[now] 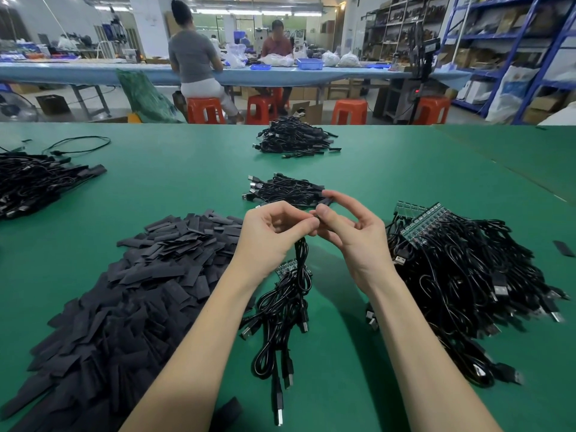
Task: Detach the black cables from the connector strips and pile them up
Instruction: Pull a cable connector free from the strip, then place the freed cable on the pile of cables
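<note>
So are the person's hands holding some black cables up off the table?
Yes, the left hand and right hand pinch a bunch of black cables whose plugs dangle down toward the green table.

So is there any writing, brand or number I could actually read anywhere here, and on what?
None can be read.
Connector strips on the cable heap: markings too small to make out.
Boxes on the blue shelving: any print is blurred.
Black sleeves, cables, green table: no text visible.
</note>
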`<move>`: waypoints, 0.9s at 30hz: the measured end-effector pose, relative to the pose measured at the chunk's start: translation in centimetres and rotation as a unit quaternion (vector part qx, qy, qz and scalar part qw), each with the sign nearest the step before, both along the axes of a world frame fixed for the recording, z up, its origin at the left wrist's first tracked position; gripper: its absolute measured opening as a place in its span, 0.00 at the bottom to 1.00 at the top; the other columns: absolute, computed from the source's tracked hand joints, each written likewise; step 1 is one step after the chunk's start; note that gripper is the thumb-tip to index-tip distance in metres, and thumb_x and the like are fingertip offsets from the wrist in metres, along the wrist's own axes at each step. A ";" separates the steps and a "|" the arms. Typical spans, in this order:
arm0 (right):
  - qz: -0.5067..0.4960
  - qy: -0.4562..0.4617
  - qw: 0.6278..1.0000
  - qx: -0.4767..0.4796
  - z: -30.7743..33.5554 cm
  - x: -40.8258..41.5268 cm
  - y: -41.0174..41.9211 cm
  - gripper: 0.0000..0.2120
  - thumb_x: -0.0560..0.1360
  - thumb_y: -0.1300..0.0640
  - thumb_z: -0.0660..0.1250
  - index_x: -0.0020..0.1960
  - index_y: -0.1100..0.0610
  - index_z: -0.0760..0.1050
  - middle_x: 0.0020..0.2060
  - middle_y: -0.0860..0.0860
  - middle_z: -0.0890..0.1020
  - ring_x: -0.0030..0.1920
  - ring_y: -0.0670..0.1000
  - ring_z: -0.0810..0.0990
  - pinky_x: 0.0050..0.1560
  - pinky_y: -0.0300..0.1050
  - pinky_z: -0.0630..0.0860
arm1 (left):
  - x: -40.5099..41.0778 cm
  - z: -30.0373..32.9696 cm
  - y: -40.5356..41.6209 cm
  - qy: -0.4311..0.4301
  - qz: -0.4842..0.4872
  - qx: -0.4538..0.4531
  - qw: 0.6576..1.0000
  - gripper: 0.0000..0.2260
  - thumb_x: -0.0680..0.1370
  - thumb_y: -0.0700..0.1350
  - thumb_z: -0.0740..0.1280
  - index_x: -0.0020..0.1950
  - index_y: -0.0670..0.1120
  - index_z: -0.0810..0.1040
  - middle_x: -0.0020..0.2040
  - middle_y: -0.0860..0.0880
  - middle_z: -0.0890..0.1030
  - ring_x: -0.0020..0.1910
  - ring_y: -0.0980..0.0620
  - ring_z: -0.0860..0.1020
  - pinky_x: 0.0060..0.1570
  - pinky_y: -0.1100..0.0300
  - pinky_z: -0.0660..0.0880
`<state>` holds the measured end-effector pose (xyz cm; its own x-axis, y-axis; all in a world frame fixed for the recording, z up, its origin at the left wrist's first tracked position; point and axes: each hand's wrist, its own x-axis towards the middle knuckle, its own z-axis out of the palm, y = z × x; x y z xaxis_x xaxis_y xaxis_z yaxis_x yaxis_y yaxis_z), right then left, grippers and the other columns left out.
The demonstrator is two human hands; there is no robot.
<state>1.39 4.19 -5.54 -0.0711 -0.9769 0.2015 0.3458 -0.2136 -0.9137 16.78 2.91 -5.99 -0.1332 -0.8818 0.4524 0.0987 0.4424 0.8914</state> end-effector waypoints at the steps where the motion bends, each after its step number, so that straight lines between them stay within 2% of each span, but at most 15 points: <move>1: 0.001 -0.002 1.000 0.000 0.0 0.1 0.0 0.17 0.72 0.60 0.76 0.61 0.57 0.81 0.45 0.62 0.87 0.44 0.55 0.86 0.50 0.47 0.83 | 0.0 0.0 0.0 0.002 -0.001 0.000 1.000 0.06 0.73 0.34 0.76 0.42 0.44 0.84 0.38 0.44 0.86 0.39 0.51 0.85 0.47 0.63 0.79; 3: 0.003 -0.012 1.000 0.004 -0.1 0.2 0.0 0.19 0.70 0.57 0.77 0.61 0.57 0.81 0.46 0.62 0.87 0.45 0.55 0.86 0.50 0.47 0.83 | 0.0 0.0 0.0 0.006 0.001 0.002 1.000 0.06 0.73 0.35 0.76 0.42 0.45 0.84 0.38 0.45 0.86 0.40 0.51 0.85 0.47 0.63 0.79; 8: -0.003 -0.013 1.000 0.010 -0.3 0.1 -0.3 0.15 0.74 0.62 0.75 0.60 0.57 0.81 0.47 0.61 0.87 0.46 0.55 0.86 0.49 0.44 0.82 | 0.1 -0.4 -0.2 -0.004 -0.016 0.011 1.000 0.06 0.73 0.33 0.75 0.45 0.42 0.83 0.42 0.47 0.87 0.42 0.50 0.85 0.47 0.63 0.79; 14: -0.006 0.000 1.000 0.030 -0.6 0.1 -0.3 0.13 0.75 0.61 0.74 0.59 0.54 0.81 0.45 0.58 0.88 0.45 0.52 0.87 0.46 0.41 0.81 | 0.1 -0.7 -0.4 -0.027 0.012 0.004 1.000 0.07 0.73 0.35 0.76 0.44 0.47 0.83 0.44 0.48 0.87 0.43 0.50 0.86 0.48 0.62 0.79; 17: -0.022 0.005 0.999 0.024 -0.2 0.0 -0.2 0.10 0.76 0.61 0.74 0.56 0.53 0.81 0.44 0.56 0.88 0.43 0.51 0.86 0.45 0.41 0.81 | -0.1 -0.8 -0.5 -0.067 0.029 0.023 0.997 0.07 0.73 0.39 0.77 0.47 0.48 0.82 0.46 0.51 0.86 0.47 0.54 0.85 0.49 0.64 0.78; 19: -0.052 -0.025 0.998 0.019 0.1 -0.4 -0.2 0.10 0.76 0.61 0.73 0.55 0.52 0.81 0.43 0.55 0.88 0.41 0.49 0.84 0.44 0.41 0.82 | 0.0 -1.1 -0.6 -0.136 0.035 0.067 0.988 0.14 0.70 0.48 0.80 0.51 0.52 0.79 0.51 0.54 0.84 0.49 0.56 0.84 0.51 0.64 0.79; 21: -0.084 -0.047 0.995 0.017 0.4 -0.9 -0.3 0.10 0.76 0.61 0.74 0.56 0.51 0.81 0.43 0.55 0.88 0.42 0.49 0.83 0.42 0.40 0.81 | -0.2 -1.5 -0.5 -0.185 0.020 0.113 0.976 0.17 0.68 0.50 0.81 0.52 0.53 0.77 0.51 0.55 0.82 0.45 0.59 0.84 0.49 0.66 0.79; 23: -0.112 -0.067 0.991 0.020 0.5 -1.2 -0.3 0.12 0.77 0.60 0.73 0.59 0.52 0.80 0.43 0.54 0.88 0.42 0.50 0.83 0.40 0.39 0.80 | -0.5 -1.8 -0.3 -0.165 0.017 0.131 0.977 0.15 0.70 0.46 0.80 0.51 0.52 0.78 0.48 0.52 0.84 0.40 0.58 0.84 0.43 0.67 0.78; 27: -0.140 -0.046 0.987 0.061 0.5 -1.0 -0.7 0.18 0.79 0.50 0.71 0.67 0.47 0.73 0.46 0.49 0.88 0.43 0.50 0.86 0.43 0.42 0.84 | -0.8 -1.0 -0.7 -0.119 0.074 0.097 0.985 0.12 0.71 0.45 0.79 0.49 0.53 0.79 0.44 0.53 0.86 0.41 0.57 0.84 0.43 0.66 0.78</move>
